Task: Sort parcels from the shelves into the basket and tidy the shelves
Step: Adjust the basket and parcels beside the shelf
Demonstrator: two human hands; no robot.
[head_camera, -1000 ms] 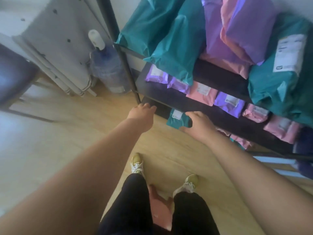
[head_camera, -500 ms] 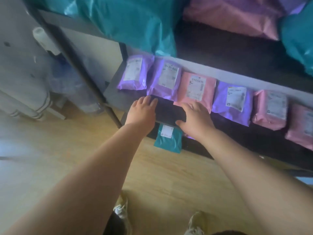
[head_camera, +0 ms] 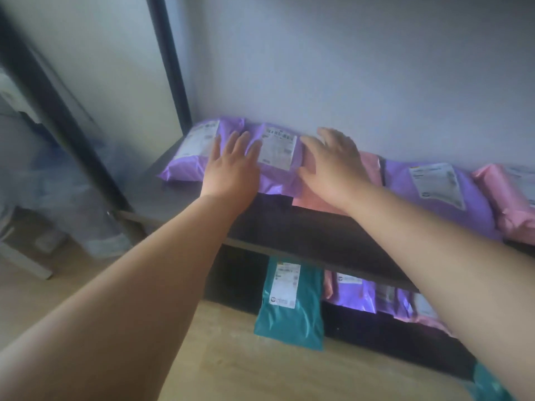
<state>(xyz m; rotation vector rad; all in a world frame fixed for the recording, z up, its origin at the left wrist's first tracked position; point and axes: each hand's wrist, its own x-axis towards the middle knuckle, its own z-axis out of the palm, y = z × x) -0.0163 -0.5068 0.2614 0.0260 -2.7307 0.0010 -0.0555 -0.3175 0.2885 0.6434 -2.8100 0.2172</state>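
Note:
A row of parcels lies along the back of a dark shelf [head_camera: 304, 227]. My left hand [head_camera: 231, 166] lies flat, fingers straight, across two purple parcels: the leftmost one [head_camera: 191, 151] and the second one [head_camera: 278, 160]. My right hand [head_camera: 333, 160] rests with spread fingers on a pink parcel [head_camera: 367, 169] beside them. Further right lie another purple parcel [head_camera: 434, 192] and a pink one [head_camera: 509, 195]. On the shelf below, a teal parcel [head_camera: 289, 305] hangs over the front edge, next to purple and pink parcels [head_camera: 359, 293].
A black shelf upright [head_camera: 170, 62] stands at the back left and another [head_camera: 58, 117] nearer me on the left. A large clear water bottle [head_camera: 72, 198] stands on the wooden floor [head_camera: 246, 366] left of the shelf. A white wall is behind the shelf.
The view has dropped closer to the shelf. Both hands moved from the shelf's front edge back onto the parcels, the left onto the purple ones, the right onto the pink one.

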